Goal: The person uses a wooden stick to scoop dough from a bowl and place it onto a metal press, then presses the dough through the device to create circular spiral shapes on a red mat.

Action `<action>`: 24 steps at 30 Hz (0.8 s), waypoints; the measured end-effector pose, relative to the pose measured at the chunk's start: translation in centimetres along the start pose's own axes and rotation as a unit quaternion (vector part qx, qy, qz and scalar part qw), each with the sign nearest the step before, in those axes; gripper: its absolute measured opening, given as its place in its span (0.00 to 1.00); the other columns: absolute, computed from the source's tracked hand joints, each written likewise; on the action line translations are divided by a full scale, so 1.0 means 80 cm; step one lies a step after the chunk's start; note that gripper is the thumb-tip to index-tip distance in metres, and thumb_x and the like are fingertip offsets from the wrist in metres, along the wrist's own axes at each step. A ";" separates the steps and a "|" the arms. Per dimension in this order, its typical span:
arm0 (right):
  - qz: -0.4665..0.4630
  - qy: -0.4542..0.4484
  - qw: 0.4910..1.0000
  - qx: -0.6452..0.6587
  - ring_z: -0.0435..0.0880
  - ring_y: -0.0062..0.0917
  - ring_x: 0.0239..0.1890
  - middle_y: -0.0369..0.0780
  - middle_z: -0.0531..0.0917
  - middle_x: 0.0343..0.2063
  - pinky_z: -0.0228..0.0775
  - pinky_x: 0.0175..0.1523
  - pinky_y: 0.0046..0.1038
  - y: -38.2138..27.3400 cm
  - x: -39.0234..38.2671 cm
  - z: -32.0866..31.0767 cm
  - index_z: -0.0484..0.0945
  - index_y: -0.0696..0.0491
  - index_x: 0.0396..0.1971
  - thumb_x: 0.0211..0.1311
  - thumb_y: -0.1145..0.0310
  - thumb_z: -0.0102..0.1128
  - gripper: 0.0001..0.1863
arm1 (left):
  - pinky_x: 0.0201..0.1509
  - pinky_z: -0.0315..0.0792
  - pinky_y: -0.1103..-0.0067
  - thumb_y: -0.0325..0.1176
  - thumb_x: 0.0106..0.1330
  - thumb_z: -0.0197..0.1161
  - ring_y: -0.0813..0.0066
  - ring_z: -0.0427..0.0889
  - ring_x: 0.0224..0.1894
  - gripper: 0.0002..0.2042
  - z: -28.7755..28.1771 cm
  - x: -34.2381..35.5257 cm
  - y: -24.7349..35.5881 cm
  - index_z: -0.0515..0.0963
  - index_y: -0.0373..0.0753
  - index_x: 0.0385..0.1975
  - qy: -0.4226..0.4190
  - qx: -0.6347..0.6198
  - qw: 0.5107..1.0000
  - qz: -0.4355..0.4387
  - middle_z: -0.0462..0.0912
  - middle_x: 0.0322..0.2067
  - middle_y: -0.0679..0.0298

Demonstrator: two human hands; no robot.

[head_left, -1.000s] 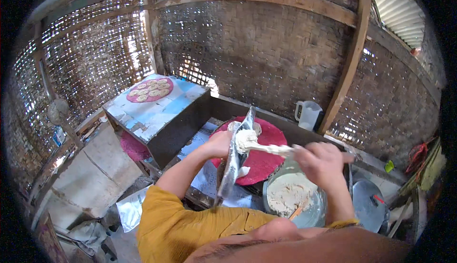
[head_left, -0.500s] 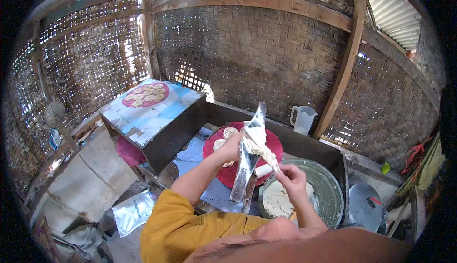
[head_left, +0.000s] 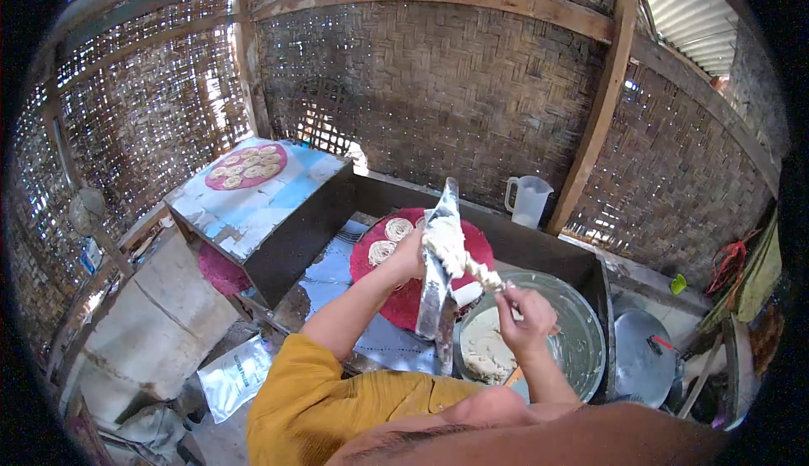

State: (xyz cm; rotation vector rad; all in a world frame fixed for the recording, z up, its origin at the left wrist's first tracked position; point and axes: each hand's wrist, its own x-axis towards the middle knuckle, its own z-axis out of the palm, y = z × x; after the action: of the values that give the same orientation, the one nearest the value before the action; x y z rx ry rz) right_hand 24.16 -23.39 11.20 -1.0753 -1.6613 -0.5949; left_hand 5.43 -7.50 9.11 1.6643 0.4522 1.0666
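My left hand (head_left: 405,257) grips a long metal pressing tool (head_left: 436,302), tilted upright, with pale dough (head_left: 443,238) heaped on it. My right hand (head_left: 527,321) has its fingers closed on a dough-coated stick (head_left: 487,278) that reaches up to that dough. Under the tool lies a round red mat (head_left: 393,302) bearing several coiled dough rounds (head_left: 398,229); part of it is hidden by the tool and my arm. A large bowl (head_left: 580,340) of pale dough stands below my right hand.
A box-like stand (head_left: 295,230) at the left holds a pink mat (head_left: 221,171) of coils. A translucent jug (head_left: 529,202) stands at the back. A metal lid (head_left: 643,356) is at the right, a silver bag (head_left: 232,383) low left, woven walls (head_left: 438,87) around.
My right hand has moved left and down over the bowl, bringing the stick to a steeper slant. The tool has swung slightly in my left hand.
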 end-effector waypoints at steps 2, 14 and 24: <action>0.005 -0.025 0.999 0.027 0.72 0.20 0.15 0.36 0.75 0.15 0.61 0.21 0.19 -0.004 -0.008 -0.013 0.75 0.54 0.23 0.36 0.75 0.66 0.10 | 0.41 0.69 0.79 0.30 0.48 0.60 0.75 0.76 0.36 0.16 -0.007 -0.003 0.007 0.72 0.37 0.38 -0.025 -0.186 0.975 -0.122 0.77 0.32 0.64; 0.055 -0.031 0.995 0.077 0.68 0.19 0.14 0.40 0.73 0.14 0.58 0.20 0.18 0.002 0.004 0.001 0.76 0.57 0.26 0.40 0.73 0.64 0.10 | 0.40 0.70 0.76 0.32 0.44 0.62 0.70 0.77 0.34 0.14 -0.009 0.008 -0.050 0.74 0.39 0.34 0.002 0.043 0.998 -0.046 0.78 0.32 0.61; 0.367 -0.300 0.880 -0.032 0.77 0.21 0.28 0.40 0.78 0.26 0.68 0.35 0.24 0.063 -0.033 -0.126 0.76 0.60 0.29 0.45 0.69 0.60 0.12 | 0.36 0.73 0.73 0.17 0.37 0.60 0.68 0.76 0.31 0.24 -0.054 -0.035 0.063 0.67 0.33 0.40 0.077 -0.132 0.987 0.049 0.74 0.30 0.59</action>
State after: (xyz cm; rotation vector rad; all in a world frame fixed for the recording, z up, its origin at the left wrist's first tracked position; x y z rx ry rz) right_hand 33.66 -30.00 11.70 -1.9370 -1.5496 0.2165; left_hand -0.66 -8.93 12.66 1.3881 0.3141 1.2768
